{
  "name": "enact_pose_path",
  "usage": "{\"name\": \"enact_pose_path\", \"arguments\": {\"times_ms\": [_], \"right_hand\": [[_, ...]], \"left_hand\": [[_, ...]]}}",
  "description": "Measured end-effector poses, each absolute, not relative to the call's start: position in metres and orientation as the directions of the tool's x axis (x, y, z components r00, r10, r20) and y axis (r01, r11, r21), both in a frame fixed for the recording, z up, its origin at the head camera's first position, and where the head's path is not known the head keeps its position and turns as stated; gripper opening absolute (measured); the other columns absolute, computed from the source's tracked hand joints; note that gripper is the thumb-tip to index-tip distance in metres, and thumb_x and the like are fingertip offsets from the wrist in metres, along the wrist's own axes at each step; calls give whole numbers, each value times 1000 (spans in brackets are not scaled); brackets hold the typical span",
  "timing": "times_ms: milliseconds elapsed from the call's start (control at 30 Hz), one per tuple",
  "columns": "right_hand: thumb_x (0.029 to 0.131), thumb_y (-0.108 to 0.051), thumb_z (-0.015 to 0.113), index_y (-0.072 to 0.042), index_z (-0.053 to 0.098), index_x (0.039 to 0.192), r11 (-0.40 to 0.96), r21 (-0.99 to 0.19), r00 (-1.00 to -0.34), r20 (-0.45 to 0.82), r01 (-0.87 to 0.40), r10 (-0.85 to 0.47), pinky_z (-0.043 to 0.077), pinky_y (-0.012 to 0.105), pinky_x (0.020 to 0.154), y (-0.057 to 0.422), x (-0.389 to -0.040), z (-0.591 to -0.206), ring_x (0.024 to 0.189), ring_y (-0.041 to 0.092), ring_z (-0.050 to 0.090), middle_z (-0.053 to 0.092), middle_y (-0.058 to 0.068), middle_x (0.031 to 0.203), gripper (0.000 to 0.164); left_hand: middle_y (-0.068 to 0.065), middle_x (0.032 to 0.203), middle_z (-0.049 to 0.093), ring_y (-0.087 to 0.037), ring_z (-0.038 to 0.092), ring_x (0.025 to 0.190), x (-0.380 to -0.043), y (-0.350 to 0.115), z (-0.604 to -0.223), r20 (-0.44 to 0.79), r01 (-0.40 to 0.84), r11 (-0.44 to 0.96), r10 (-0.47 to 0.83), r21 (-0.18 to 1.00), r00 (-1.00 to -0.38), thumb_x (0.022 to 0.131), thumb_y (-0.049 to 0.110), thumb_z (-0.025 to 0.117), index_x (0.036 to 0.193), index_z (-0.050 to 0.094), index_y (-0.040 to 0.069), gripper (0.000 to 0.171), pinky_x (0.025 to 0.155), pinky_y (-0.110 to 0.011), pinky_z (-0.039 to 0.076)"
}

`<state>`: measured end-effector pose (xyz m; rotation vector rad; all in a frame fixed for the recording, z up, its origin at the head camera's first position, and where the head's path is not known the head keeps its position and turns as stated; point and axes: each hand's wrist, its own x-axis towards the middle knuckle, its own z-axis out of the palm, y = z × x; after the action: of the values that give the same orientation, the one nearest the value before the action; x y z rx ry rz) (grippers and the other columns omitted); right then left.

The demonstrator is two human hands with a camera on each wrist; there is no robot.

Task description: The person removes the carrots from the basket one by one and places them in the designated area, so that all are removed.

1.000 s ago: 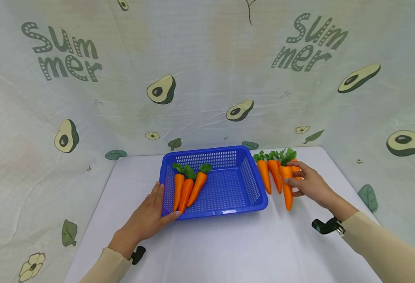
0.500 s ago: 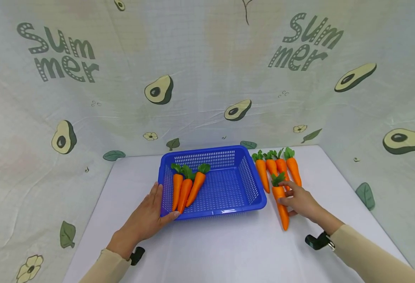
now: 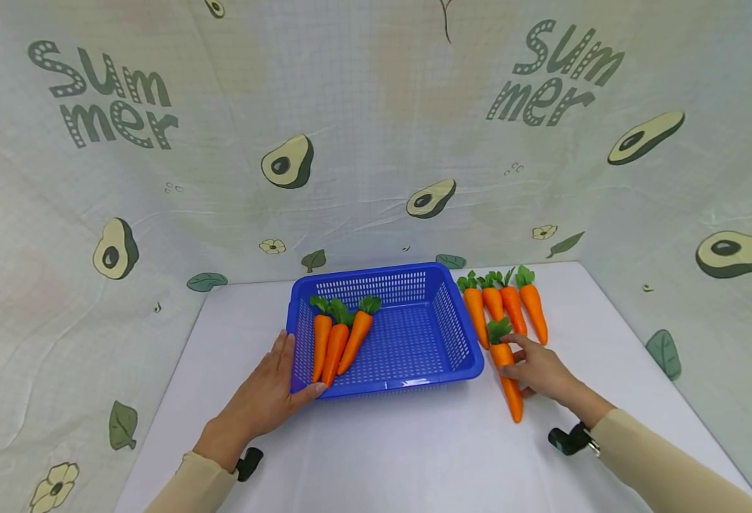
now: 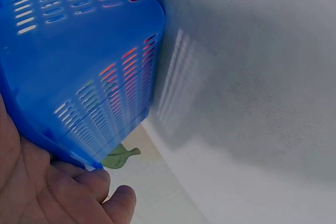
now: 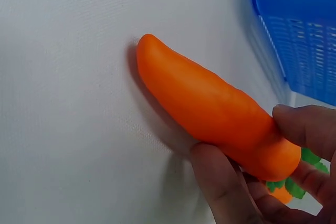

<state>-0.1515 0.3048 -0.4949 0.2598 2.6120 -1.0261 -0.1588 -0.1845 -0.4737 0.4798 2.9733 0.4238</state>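
Observation:
My right hand [image 3: 533, 369] pinches an orange carrot [image 3: 509, 381] with green leaves between thumb and fingers, just right of a blue plastic basket [image 3: 408, 385]. In the right wrist view the carrot [image 5: 205, 100] lies slanted close over the white tabletop, its tip pointing away from the hand. My left hand [image 3: 270, 388] rests on the basket's near left corner, fingers straight along the left rim and thumb on the front rim. The left wrist view shows those fingers [image 4: 92, 182] right at the rim. Three carrots [image 3: 336, 348] lie side by side in the basket's left part.
Several more carrots [image 3: 533, 305] lie in a row on the white table [image 3: 414, 456], right of the basket, leaves toward the back. A cloth backdrop [image 3: 363, 107] with printed avocados and lettering rises behind the table and at both sides.
My right hand has drawn one carrot out of the row, toward the front and slightly left, uncovering the carrots behind it. Left hand and basket keep their place.

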Motion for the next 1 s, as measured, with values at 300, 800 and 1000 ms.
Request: {"name": "enact_pose_path", "arguments": {"times_ms": [300, 800, 1000], "right_hand": [[87, -25, 74, -11, 37, 146, 739, -615, -938, -342, 276, 65, 59, 32, 56, 305, -154, -498, 68, 18, 64, 60, 25, 117, 71], [87, -32, 74, -9, 35, 148, 739, -607, -934, -347, 294, 86, 60, 32, 60, 308, -156, -502, 77, 20, 65, 55, 28, 124, 76], [87, -34, 73, -7, 35, 148, 746, -605, -941, -328, 278, 84, 60, 32, 64, 309, -157, -500, 77, 19, 64, 54, 27, 124, 77]], "left_hand": [[-17, 165, 2, -40, 20, 149, -160, -185, -476, -57, 290, 913, 318, 287, -946, 78, 88, 36, 157, 2, 5, 119, 114, -57, 30], [-18, 164, 3, -40, 19, 149, -160, -185, -477, -40, 306, 909, 330, 284, -943, 79, 87, 36, 157, 3, 4, 119, 114, -56, 30], [-18, 164, 4, -40, 19, 149, -160, -185, -476, -33, 310, 909, 332, 279, -943, 79, 87, 36, 157, 3, 3, 118, 114, -56, 29]]}}
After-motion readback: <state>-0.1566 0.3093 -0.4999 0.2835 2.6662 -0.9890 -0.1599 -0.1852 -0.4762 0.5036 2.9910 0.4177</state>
